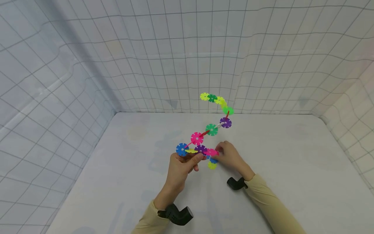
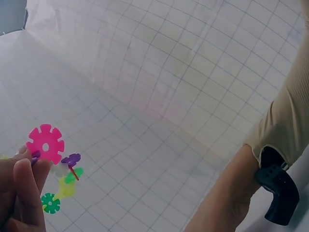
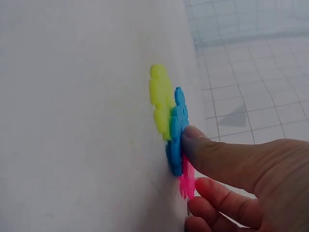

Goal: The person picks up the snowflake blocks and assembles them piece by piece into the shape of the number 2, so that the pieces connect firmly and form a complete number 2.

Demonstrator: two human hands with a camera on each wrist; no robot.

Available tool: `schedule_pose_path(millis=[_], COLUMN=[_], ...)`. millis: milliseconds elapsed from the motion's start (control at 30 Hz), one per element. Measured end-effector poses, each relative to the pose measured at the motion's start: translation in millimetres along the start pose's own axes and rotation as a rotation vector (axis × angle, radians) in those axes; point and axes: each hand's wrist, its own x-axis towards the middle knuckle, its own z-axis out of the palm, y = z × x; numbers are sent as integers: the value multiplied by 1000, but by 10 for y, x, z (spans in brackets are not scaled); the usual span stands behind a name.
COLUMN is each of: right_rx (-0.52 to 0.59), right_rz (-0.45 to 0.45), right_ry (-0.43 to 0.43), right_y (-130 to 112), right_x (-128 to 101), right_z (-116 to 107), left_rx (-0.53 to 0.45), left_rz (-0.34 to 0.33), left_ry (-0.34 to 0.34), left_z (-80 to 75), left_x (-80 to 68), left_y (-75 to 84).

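A long curved chain of colourful plastic snowflake discs, with a teal disc [image 1: 211,129] midway, rises from my left hand [image 1: 182,167]. Left thumb and fingers pinch it at the purple disc [image 1: 200,149], beside a yellow and a blue disc [image 1: 182,149]. My right hand [image 1: 230,156] pinches at the lower end, around a pink disc [image 1: 211,151]. Its thumb lies against a blue disc [image 3: 180,113] in the right wrist view, a yellow disc [image 3: 161,99] just beyond. A large pink disc [image 2: 46,144] stands above the left fingertips in the left wrist view.
The white table [image 1: 131,182] lies below both hands. A grid-patterned sheet [image 1: 175,48] hangs behind and along the sides. Each wrist wears a black curved camera mount, such as the left one [image 1: 176,214], over beige sleeves.
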Motion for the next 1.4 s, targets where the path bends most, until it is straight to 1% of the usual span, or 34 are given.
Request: schedule_pose_path(millis=[133,200,333,433,467,533,633,700,800,967,1200,1400], right_rx=[51,75,113,151,178,273,458,557,643,746,801,806], right_rz=[39,39,24,-9,-22,-51,-85,-107,-135,-176,-239,-225], right_ry=[-22,-24,0,26,29,22,-7,-26,-36,-33,20,50], right_y=[29,50,89,91,80,46,-64,-154,-300,-515,-706,-762], right_x=[-27,-54,-123,-187,-211,-264,-352,-412,-503,-658,-807,-885], right_z=[-27,-39,-66,-109,-133,-193,-322,-409,-526,-674,-753,-765], left_rx=[0,-1,-5,-6,-4,-3,2,3,5,6,5,16], left_rz=[26,36,48,61,68,80,97,102,98,86,64,54], left_ry=[-14,-20,-28,-33,-35,-38,-39,-37,-31,-26,-31,-40], left_z=[-2,-4,-4,-1,-1,-3,-8,-14,-22,-22,-3,14], left_x=[-3,-5,-20,-31,-32,-32,-30,-28,-23,-16,-23,-29], left_y=[11,12,23,33,34,36,45,50,53,45,36,34])
